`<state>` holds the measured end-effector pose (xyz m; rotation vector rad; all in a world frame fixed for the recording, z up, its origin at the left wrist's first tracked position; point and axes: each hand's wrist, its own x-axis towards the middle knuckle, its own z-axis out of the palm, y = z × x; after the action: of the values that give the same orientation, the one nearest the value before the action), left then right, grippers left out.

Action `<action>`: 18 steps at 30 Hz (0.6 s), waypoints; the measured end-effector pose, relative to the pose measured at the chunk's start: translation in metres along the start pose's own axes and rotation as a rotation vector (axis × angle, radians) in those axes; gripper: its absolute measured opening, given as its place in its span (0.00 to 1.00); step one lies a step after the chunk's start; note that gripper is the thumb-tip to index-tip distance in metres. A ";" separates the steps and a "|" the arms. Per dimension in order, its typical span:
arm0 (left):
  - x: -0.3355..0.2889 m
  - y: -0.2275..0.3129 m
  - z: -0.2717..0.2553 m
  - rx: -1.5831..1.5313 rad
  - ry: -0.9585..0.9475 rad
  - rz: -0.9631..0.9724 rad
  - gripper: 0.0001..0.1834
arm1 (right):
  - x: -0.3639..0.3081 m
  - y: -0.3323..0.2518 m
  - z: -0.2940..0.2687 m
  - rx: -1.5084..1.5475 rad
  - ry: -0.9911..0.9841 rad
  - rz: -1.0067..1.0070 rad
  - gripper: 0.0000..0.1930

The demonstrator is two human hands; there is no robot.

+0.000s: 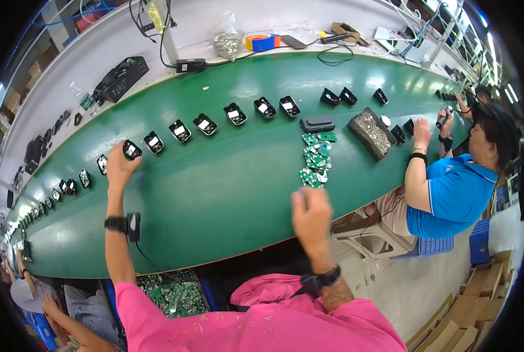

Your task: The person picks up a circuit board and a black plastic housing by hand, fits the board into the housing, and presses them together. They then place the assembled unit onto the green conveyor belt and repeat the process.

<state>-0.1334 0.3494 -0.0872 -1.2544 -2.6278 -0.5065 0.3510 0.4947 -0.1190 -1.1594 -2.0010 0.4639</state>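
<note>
My left hand [120,168] has its fingers closed on a small black plastic housing [132,149] with a white part inside, in a curved row of similar housings. To the right along that row are more black housings [180,131], each with a white piece showing inside. Over the near side of the table, my right hand [312,217] is smeared by motion, its fingers seemingly curled; whether it holds anything is hidden. Just beyond it lies a loose pile of green circuit boards [316,158], with a dark oblong case [317,124] at its far end.
The green table [226,176] curves away to both sides. A dark box of small metal parts [372,132] sits right of the boards. A co-worker in blue [458,188] sits at the right. More circuit boards [171,293] fill a bin by my lap.
</note>
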 end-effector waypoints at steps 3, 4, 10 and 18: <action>-0.054 0.090 -0.021 -0.359 0.047 0.038 0.39 | 0.011 0.047 -0.024 -0.232 0.139 0.127 0.12; -0.076 0.117 -0.027 -0.410 0.014 0.102 0.39 | 0.012 0.055 -0.022 -0.233 0.064 0.100 0.13; -0.182 0.231 0.011 -0.619 -0.155 0.216 0.42 | 0.011 0.045 -0.024 -0.002 -0.115 0.185 0.16; -0.219 0.267 0.023 -0.680 -0.039 0.046 0.41 | 0.020 0.020 -0.041 0.039 -0.426 0.071 0.18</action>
<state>0.2114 0.3570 -0.1165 -1.4855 -2.5256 -1.4629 0.3875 0.5197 -0.0962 -1.1834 -2.3001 0.8401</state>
